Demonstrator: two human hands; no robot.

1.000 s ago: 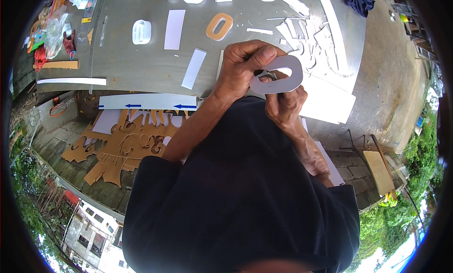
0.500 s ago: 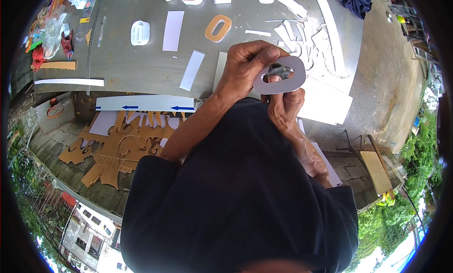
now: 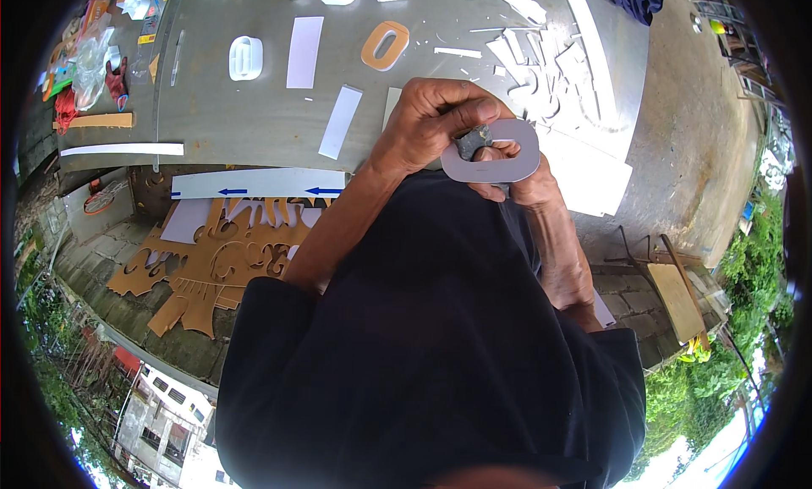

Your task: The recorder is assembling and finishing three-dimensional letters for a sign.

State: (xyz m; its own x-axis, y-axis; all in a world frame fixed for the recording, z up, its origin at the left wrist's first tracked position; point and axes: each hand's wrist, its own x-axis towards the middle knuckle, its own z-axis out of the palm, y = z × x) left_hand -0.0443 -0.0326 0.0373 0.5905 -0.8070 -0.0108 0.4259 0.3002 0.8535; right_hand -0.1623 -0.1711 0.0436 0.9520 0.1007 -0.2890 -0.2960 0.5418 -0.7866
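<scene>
Both hands grip the grey ring (image 3: 495, 155): left hand (image 3: 436, 121) fingers curled over its top edge, right hand (image 3: 516, 180) pinching below. Hold it steady.

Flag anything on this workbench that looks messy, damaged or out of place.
White offcuts and slivers lie scattered in a loose heap at the far right of the table. The ring-shaped cutout in both hands looks intact. Nothing looks spilled.
</scene>
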